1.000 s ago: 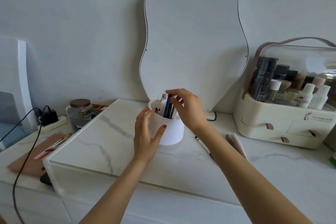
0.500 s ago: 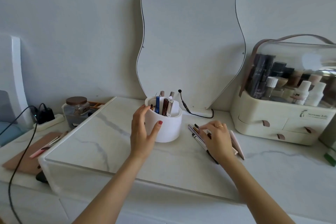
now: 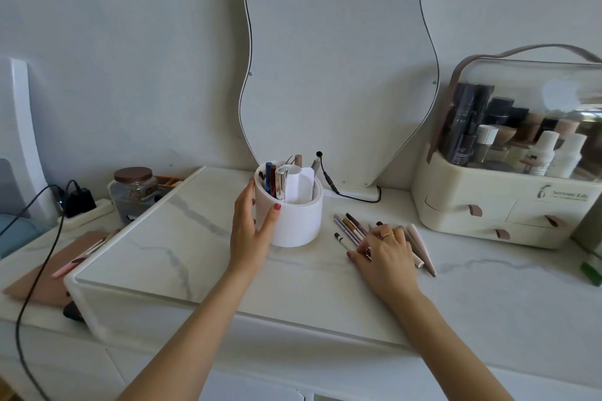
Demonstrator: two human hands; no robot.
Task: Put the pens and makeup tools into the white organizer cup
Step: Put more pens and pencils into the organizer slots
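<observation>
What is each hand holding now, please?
Left hand: closed around the white organizer cup.
Right hand: flat on the loose pens, nothing lifted.

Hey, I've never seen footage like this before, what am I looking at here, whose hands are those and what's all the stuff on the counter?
There is no machine here. A person wears a wide-angle camera on the head, so you look forward and down at their two bare hands.

The left hand wraps around the side of a white cup standing on a marble-look counter. Several pens and makeup tools already stand upright inside it.

The right hand rests flat on a loose bunch of pens and makeup pencils lying on the counter beside the cup. Nothing is lifted yet; whether the fingers have closed on one is hidden.

Behind stands a wavy mirror. To the right is a cosmetics case with bottles under a clear lid. On the left sits a glass jar.
</observation>
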